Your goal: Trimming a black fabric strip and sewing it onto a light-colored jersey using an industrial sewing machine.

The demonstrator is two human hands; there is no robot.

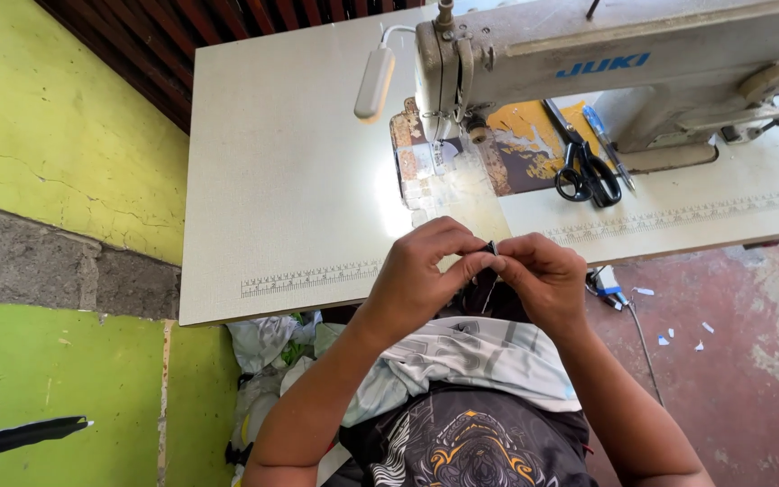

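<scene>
**Small dark piece pinched between both hands at the bench edge**

Head view: the left hand and the right hand meet fingertip to fingertip just over the near edge of the bench. Between them sits a small dark piece, only a sliver of it showing above the fingers; what exactly it is cannot be told. Both hands are closed in a fine pinch on it, thumbs and forefingers pressed together, the other fingers curled under.

By its look the piece is light and thin, probably soft like a strip of fabric or tape, so it likely bends rather than breaks and could slip from a loose pinch. The sensible hold is at its ends, as the fingertips have it here.

Below the hands, pale and dark fabric lies bunched on the lap. Well beyond the hands, the sewing machine stands on the bench, with black scissors and a blue pen lying beside its base.
</scene>
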